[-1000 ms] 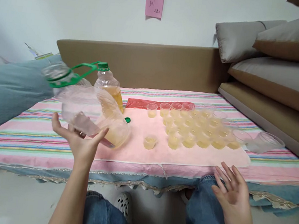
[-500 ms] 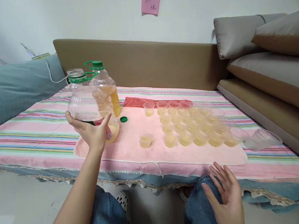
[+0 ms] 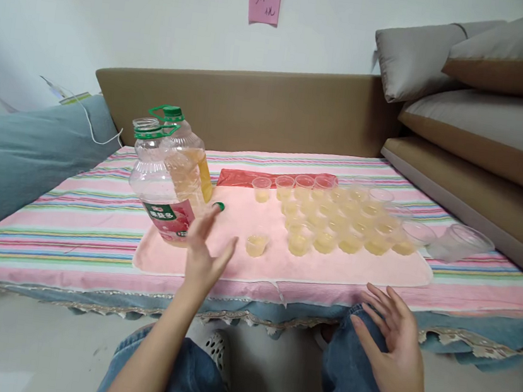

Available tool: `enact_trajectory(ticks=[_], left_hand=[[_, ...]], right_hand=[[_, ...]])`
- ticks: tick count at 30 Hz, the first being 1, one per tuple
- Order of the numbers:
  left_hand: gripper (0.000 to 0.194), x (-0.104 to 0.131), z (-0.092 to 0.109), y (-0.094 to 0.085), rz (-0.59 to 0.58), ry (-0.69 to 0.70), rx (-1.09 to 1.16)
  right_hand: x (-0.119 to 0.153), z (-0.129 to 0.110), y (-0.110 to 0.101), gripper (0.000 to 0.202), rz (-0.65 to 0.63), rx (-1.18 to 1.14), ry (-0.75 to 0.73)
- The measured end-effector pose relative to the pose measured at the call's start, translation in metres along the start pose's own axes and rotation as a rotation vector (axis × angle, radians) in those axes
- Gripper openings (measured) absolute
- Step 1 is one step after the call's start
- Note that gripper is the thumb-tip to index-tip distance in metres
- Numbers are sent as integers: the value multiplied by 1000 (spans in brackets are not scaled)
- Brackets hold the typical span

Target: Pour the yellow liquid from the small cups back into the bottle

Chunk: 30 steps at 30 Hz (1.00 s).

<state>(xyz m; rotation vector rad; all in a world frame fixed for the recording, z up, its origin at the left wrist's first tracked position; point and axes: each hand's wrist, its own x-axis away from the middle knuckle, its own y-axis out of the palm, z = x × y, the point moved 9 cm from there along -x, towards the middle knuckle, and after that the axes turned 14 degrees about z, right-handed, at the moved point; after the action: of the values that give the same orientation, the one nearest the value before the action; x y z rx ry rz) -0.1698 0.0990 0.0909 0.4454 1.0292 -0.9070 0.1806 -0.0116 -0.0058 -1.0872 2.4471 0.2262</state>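
My left hand (image 3: 207,250) is open above the pink mat (image 3: 224,268), thumb apart from the fingers, holding nothing. Just left of it stands an uncapped plastic bottle (image 3: 154,173) with a green neck ring and a red label. Behind that is a second bottle (image 3: 204,176), capped in green and partly full of yellow liquid. A green cap (image 3: 220,206) lies close to my left fingertips. One plastic cup (image 3: 256,244) of pale yellow liquid stands to the right of my left hand. My right hand (image 3: 394,339) is open and empty over my right knee.
Several filled cups (image 3: 325,239) stand in close rows on the mat's right half, with another cup (image 3: 261,191) at the back. A clear plastic container (image 3: 460,244) lies at the right. Red plastic (image 3: 239,178) lies behind the mat. Cushions (image 3: 479,127) are stacked at the right.
My left hand has let go of the uncapped bottle, which now stands upright on the mat, and has moved right and slightly down. The right hand has hardly moved.
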Motion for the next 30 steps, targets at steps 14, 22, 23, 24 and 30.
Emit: enact_trajectory(ticks=[14,22,23,24,30], left_hand=[[84,57,-43,80,-279,-555,40],[84,53,11,66,-292,-354,190],[83,53,17,64,-297,-328,203],[82,53,24,62,-298,-304,217],[81,55,47,55,-280,-230,241]], right_hand=[[1,-1,-5,73,-2,-5,2],[-1,3,-9,72,7,-4,56],[-1,3,-9,72,11,-3,59],[-1,3,-9,72,14,-2,62],[0,2,-7,73,12,22,71]])
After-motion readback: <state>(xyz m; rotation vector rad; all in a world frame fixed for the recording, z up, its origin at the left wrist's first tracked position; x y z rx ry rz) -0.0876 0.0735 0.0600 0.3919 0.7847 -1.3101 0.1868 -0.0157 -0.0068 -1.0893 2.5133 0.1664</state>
